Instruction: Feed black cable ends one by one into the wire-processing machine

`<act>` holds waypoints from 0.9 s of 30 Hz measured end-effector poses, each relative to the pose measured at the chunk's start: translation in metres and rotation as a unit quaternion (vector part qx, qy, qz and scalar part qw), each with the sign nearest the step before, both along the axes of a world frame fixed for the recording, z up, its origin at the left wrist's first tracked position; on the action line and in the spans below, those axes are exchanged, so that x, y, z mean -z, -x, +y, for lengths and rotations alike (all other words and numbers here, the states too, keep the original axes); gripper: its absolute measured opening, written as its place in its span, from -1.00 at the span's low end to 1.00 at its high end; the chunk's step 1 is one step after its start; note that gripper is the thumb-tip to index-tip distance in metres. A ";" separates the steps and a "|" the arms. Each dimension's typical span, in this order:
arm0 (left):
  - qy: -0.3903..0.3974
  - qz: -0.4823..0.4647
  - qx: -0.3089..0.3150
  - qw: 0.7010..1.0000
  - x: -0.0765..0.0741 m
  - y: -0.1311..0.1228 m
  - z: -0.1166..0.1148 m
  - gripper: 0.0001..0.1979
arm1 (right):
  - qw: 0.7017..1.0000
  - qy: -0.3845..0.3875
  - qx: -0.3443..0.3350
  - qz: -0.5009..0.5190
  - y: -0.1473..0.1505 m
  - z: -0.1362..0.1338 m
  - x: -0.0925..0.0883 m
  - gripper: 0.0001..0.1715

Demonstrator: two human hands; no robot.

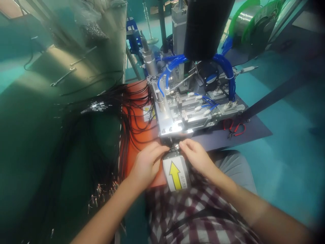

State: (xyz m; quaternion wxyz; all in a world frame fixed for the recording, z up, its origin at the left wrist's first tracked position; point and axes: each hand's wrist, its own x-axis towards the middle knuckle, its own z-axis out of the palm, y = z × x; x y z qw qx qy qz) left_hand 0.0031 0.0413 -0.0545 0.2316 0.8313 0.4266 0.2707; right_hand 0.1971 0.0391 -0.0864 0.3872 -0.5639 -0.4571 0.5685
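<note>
My left hand [149, 161] pinches a thin dark cable [172, 148] between thumb and fingertips. At the cable's end is a small silvery metal connector [177, 146], with the fingertips of my right hand [194, 154] closed at it; its exact shape is too small to make out. Both hands meet at the front of a metal machine [172, 125] with pneumatic cylinders and blue air hoses. Just below the fingers sits a white label with a yellow arrow [175, 174], fixed on a small dark plate.
Many black cables [132, 118] trail over an orange mat [142, 132] onto the dark green table [63, 142] at left. Bunched metal ends [98, 106] and a wrench [63, 76] lie there. Red-handled cutters [233, 130] rest right of the machine. A green wire spool [250, 23] stands behind.
</note>
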 end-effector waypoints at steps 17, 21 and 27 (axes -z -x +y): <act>0.004 -0.031 -0.003 1.000 0.009 0.002 -0.001 -0.74 | 0.996 -0.078 0.016 -0.030 0.006 -0.004 0.005 -0.75; -0.007 -0.029 0.003 1.000 0.008 0.002 0.001 -0.74 | 0.992 -0.102 -0.002 -0.079 0.001 -0.003 -0.003 -0.77; -0.067 0.044 0.001 0.997 0.007 0.002 0.000 -0.70 | 0.985 -0.096 -0.020 -0.144 0.000 0.000 -0.010 -0.78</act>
